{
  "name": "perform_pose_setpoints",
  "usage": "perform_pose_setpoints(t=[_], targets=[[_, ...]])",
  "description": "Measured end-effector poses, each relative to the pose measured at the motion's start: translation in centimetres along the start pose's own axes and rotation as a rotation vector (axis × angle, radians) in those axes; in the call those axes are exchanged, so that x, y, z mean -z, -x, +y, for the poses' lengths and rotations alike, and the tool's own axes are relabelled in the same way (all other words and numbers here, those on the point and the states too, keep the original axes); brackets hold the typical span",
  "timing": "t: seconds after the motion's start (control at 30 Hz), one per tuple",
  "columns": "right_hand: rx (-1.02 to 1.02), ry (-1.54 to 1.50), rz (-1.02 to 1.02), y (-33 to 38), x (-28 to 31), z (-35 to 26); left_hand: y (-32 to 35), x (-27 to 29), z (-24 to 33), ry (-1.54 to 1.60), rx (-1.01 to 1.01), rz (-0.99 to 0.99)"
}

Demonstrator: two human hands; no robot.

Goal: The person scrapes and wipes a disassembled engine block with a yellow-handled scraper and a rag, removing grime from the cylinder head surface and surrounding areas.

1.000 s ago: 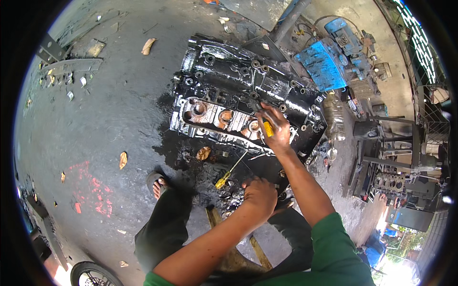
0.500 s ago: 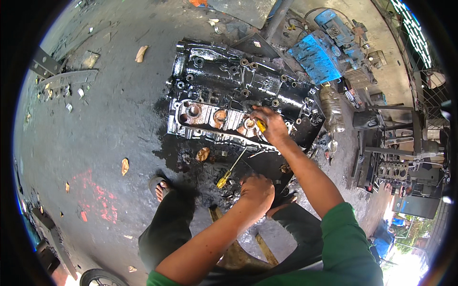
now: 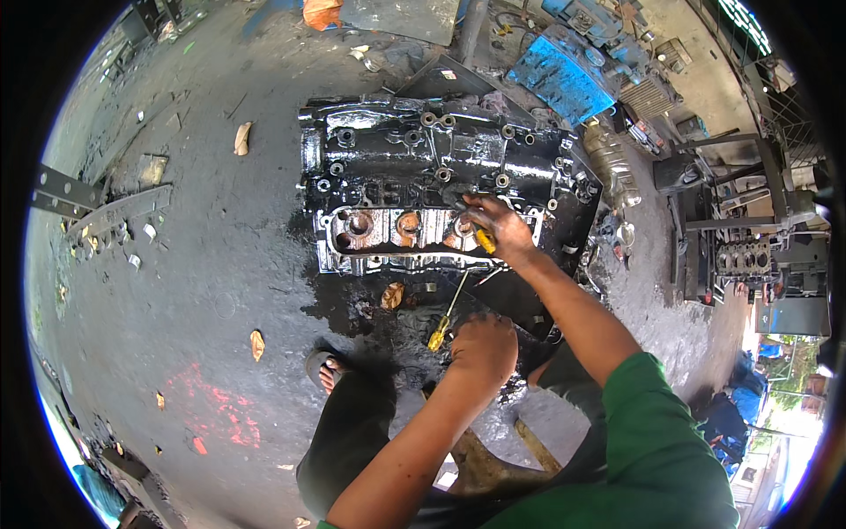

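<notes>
A black, oil-wet engine block [image 3: 520,159] lies on its side on a dark plate, its open chamber face with bare metal and rusty round holes turned toward me. My right hand [image 3: 500,227] is closed around a yellow-handled tool [image 3: 485,241] over the right part of that chamber. The tool's working end is hidden. Nearer me, my left hand [image 3: 485,342] hangs low with curled fingers; what they hold, if anything, does not show. Just left of it lies a screwdriver [image 3: 439,333] with a clear yellow handle, its shaft pointing at the block.
Oil stains and dry leaves [image 3: 392,295] mark the floor before the block. A blue machine [image 3: 564,75] stands beyond it at the far right, with a large plastic bottle [image 3: 611,163] nearby. Metal racks [image 3: 723,220] line the right. A wooden stool [image 3: 493,472] is beneath me.
The view has shifted, so the block and floor sit lower in the picture. My right hand keeps its grip on the yellow-handled tool at about the same spot; my left hand stays low.
</notes>
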State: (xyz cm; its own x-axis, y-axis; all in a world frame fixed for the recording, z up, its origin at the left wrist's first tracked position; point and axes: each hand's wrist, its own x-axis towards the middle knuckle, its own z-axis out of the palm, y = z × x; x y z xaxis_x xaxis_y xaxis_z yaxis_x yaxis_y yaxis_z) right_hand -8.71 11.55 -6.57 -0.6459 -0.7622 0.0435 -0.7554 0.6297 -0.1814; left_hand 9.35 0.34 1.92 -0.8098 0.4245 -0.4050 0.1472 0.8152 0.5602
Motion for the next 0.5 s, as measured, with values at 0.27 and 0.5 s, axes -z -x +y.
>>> perform_pose_setpoints(t=[0.27,0.5], targets=[[-0.135,-0.054,0.094,2.9,1.7,1.4,-0.6,-1.5,0.1,-0.066,-0.044,0.078],[-0.130,-0.174,0.276,2.9,-1.1,0.8,-2.5,-1.9,1.4,-0.117,-0.041,-0.066]])
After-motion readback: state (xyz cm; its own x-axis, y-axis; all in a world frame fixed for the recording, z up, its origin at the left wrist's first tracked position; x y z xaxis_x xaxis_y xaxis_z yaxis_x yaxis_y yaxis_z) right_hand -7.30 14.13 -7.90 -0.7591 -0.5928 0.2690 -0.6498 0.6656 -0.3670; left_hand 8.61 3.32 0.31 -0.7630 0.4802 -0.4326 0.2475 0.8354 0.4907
